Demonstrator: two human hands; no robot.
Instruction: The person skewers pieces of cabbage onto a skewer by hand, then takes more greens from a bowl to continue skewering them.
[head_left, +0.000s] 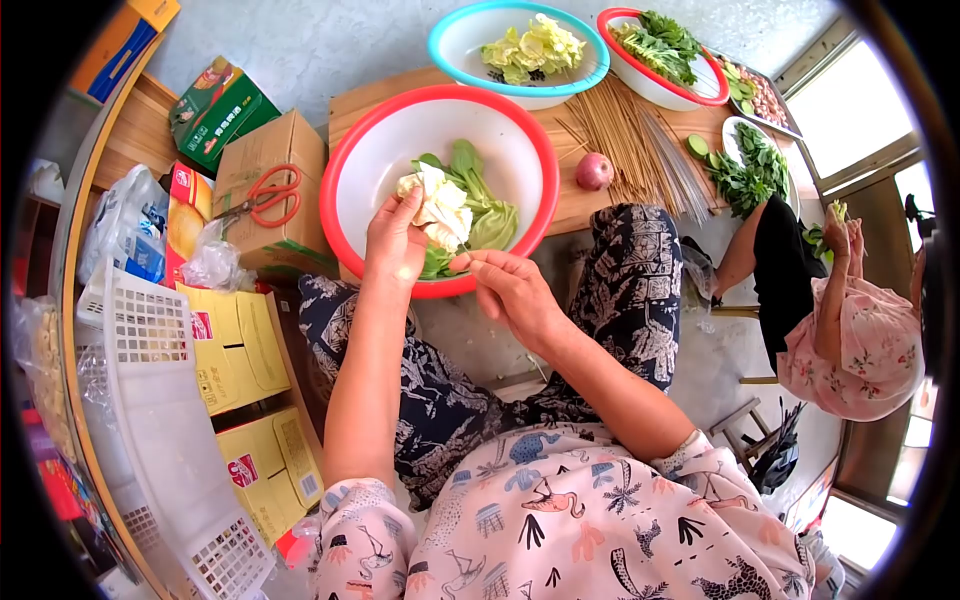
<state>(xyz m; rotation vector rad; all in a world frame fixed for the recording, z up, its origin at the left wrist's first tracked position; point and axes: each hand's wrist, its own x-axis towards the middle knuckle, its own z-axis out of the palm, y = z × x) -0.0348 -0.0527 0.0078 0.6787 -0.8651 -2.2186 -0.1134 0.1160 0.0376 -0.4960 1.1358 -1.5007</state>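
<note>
My left hand [396,238] is closed on a bunch of pale, crinkled cabbage leaves [440,210], held over a large white basin with a red rim [540,150]. Just to the right, my right hand [508,290] has its thumb and fingertips pinched together close to the lower edge of the leaves. What sits in that pinch is too small to make out. Behind and below the held leaves, green leafy stalks [492,222] lie in the basin, partly hidden by the leaves and my hands.
Behind are a blue-rimmed basin [437,50] of pale leaves and a red-rimmed basin [720,92] of greens. Bamboo skewers [615,130] and a red onion [594,171] lie on the wooden table. Scissors [268,196] rest on a carton [265,150]. Another person [850,340] sits at right holding greens.
</note>
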